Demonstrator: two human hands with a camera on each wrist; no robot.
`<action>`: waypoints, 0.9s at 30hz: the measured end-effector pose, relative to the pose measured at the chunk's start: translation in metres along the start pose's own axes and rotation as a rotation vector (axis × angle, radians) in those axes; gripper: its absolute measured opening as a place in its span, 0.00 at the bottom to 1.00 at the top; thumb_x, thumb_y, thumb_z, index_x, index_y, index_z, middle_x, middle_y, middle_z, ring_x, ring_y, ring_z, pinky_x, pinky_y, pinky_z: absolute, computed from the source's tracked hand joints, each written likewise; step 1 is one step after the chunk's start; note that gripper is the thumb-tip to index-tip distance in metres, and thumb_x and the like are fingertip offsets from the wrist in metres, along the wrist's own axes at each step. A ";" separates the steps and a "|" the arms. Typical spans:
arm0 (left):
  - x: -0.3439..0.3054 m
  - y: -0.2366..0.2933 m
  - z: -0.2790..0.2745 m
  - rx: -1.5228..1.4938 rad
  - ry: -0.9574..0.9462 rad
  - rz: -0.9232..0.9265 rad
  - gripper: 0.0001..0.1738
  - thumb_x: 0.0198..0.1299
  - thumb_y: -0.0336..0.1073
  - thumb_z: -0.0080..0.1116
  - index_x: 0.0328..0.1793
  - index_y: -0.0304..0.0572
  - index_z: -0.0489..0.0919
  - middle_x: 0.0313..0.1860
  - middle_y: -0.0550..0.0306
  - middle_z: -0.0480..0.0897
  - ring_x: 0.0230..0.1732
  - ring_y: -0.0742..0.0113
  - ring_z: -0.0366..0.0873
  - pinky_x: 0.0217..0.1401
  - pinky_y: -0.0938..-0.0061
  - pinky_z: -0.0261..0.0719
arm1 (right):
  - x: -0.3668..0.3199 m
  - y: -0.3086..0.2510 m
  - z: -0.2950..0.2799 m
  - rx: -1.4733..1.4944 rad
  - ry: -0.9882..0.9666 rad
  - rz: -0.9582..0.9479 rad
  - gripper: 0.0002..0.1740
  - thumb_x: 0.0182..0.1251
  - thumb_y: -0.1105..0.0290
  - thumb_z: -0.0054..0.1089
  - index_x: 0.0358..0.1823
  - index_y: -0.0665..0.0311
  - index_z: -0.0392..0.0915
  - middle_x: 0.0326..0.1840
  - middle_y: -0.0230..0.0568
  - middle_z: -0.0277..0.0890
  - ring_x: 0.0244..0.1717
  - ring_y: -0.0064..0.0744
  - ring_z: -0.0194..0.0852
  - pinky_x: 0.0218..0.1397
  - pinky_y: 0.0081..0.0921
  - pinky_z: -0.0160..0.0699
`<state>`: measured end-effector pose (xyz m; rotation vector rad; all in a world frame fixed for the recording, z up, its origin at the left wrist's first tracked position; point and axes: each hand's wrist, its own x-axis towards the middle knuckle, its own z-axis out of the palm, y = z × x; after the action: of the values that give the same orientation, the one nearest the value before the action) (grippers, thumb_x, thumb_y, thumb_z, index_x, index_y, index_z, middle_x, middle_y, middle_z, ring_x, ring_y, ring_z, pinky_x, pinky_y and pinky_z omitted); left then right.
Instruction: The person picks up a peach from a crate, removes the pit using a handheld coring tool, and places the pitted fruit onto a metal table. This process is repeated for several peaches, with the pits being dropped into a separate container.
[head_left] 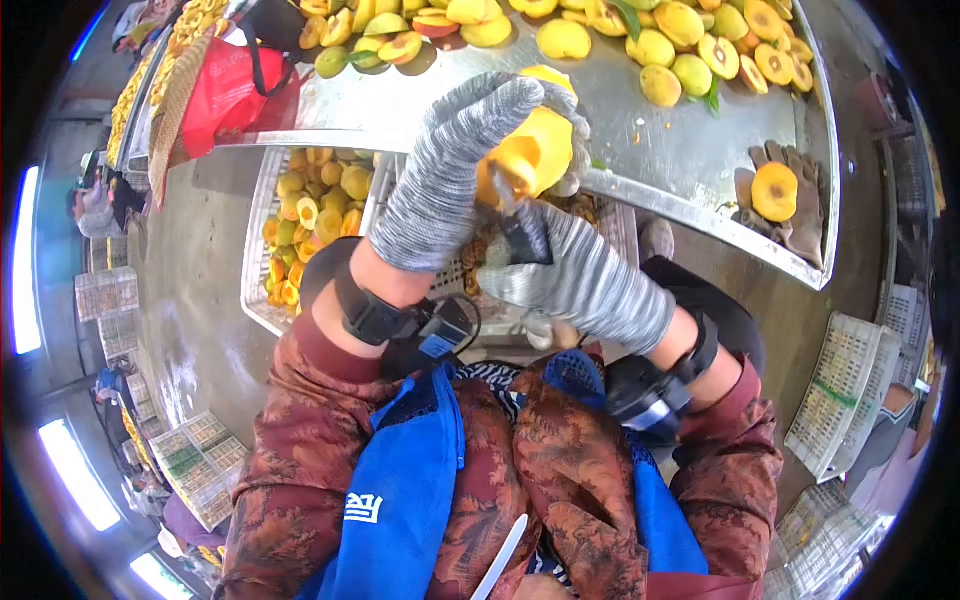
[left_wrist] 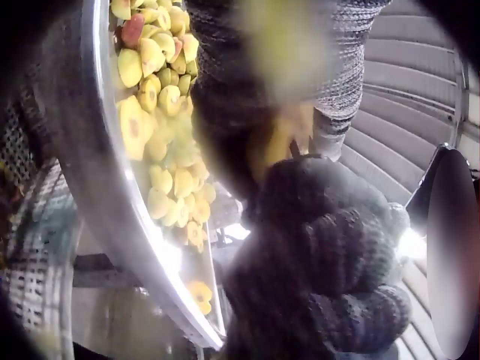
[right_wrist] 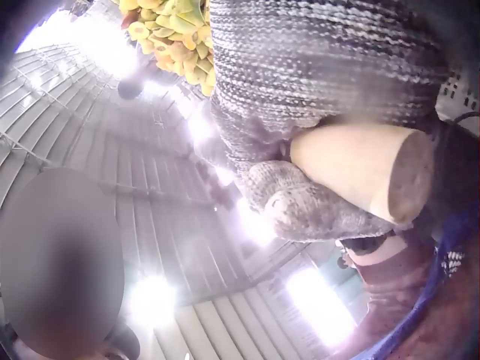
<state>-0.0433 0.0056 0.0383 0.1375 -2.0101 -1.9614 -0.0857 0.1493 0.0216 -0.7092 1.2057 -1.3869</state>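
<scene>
2 gloved hands close together in streaked grey knit, a round yellow peach clasped by the left hand near a shiny metal table, a smooth wooden handle gripped by the right hand.

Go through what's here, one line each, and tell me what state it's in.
Left hand: gloved, gripping fruit
Right hand: gloved, gripping tool
Held fruit: cut into
Wooden-handled tool: tip at the fruit
Left crate: holding fruit
Metal table: bearing cut fruit
Brown gloves: unworn, under fruit
Red bag: fullness unclear
</scene>
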 end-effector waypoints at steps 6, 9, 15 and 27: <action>-0.012 -0.009 -0.027 0.329 0.276 0.087 0.13 0.62 0.35 0.45 0.46 0.33 0.74 0.40 0.53 0.78 0.43 0.67 0.76 0.48 0.75 0.76 | 0.012 0.020 0.005 -0.835 0.215 -0.154 0.20 0.53 0.65 0.60 0.44 0.67 0.66 0.32 0.49 0.76 0.31 0.49 0.76 0.30 0.37 0.73; -0.030 -0.001 -0.068 0.307 0.436 0.168 0.12 0.57 0.35 0.53 0.43 0.35 0.77 0.37 0.54 0.79 0.41 0.65 0.77 0.46 0.76 0.75 | 0.016 0.039 -0.006 -1.104 0.058 -0.054 0.17 0.55 0.65 0.56 0.43 0.66 0.65 0.31 0.52 0.75 0.30 0.51 0.75 0.29 0.38 0.73; -0.062 0.015 -0.154 1.478 0.421 -0.303 0.19 0.52 0.41 0.58 0.46 0.36 0.76 0.43 0.51 0.78 0.44 0.60 0.75 0.49 0.68 0.71 | 0.012 0.053 -0.021 -1.475 0.101 0.009 0.13 0.56 0.68 0.49 0.42 0.64 0.66 0.27 0.50 0.73 0.27 0.47 0.76 0.25 0.39 0.73; 0.094 -0.064 -0.038 1.194 -0.252 -0.244 0.34 0.43 0.48 0.63 0.54 0.35 0.71 0.46 0.40 0.76 0.50 0.50 0.74 0.52 0.65 0.69 | 0.004 0.019 -0.027 -1.104 0.201 -0.069 0.19 0.54 0.59 0.58 0.40 0.68 0.70 0.32 0.53 0.74 0.37 0.50 0.74 0.37 0.38 0.72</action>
<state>-0.1309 -0.0620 -0.0096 0.4242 -3.1655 -0.6158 -0.1050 0.1551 -0.0051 -1.3774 2.1357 -0.7548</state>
